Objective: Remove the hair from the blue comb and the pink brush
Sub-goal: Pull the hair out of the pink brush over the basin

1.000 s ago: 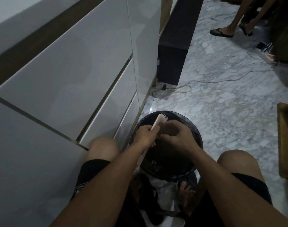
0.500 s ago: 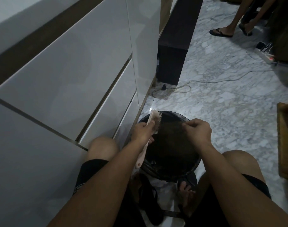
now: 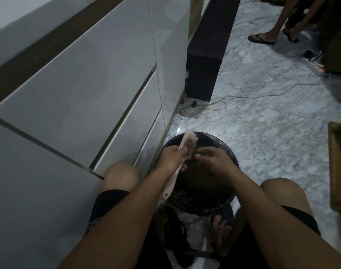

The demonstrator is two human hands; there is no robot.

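With the left hand (image 3: 172, 157) clasping the pink brush (image 3: 187, 147) over the black bin (image 3: 227, 205), the right hand (image 3: 214, 162) pinches at its bristles (hair too dim to see), so loosened strands could drift past the rim.

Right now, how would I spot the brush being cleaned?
Find the round black bin on the marble floor between the seated person's knees. Above it, the left hand grips the pink brush, the only pale, bristled thing among dark surroundings.

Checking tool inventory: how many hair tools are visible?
1: the pink plastic paddle brush, held in the left hand over the round black bin. No blue comb shows; it may be hidden or out of frame.
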